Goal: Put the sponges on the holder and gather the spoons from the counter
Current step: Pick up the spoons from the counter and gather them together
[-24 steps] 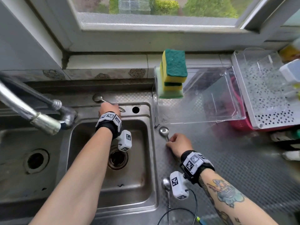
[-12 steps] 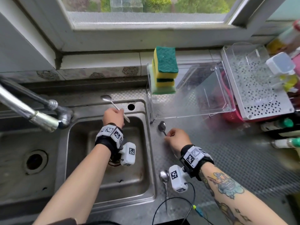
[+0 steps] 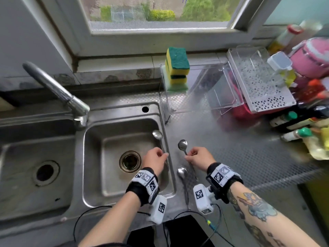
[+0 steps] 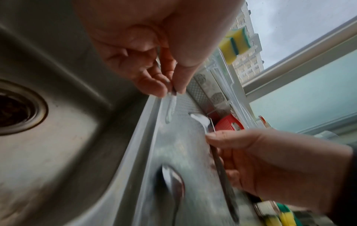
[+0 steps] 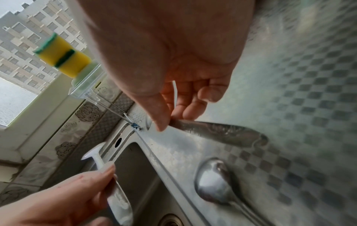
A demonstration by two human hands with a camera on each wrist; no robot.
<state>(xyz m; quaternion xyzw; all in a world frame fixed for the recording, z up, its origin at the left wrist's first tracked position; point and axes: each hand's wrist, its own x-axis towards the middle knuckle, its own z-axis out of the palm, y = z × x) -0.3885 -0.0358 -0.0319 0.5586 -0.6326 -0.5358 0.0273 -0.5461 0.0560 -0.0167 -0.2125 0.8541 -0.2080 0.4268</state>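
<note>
My left hand (image 3: 164, 155) pinches the handle of a steel spoon (image 3: 157, 134), whose bowl hangs over the right rim of the sink basin (image 3: 124, 195). My right hand (image 3: 189, 156) grips a second spoon (image 3: 182, 144) by its handle just above the counter. A third spoon (image 3: 182, 172) lies flat on the counter between my wrists. In the left wrist view the thumb and fingers (image 4: 154, 85) close on the thin handle (image 4: 170, 107). Yellow-green sponges (image 3: 177, 63) sit stacked on the clear holder (image 3: 210, 97) at the back.
A steel tap (image 3: 58, 91) slants over the left of the sink. A white perforated tray (image 3: 263, 90), a red basket (image 3: 243, 111) and several bottles (image 3: 295, 134) crowd the right side. Cables (image 3: 211, 229) hang at the counter's front edge.
Both hands drew back toward me, each carrying its spoon. The left spoon went from the sink's back rim to its right rim, and the right spoon came close to the lying spoon.
</note>
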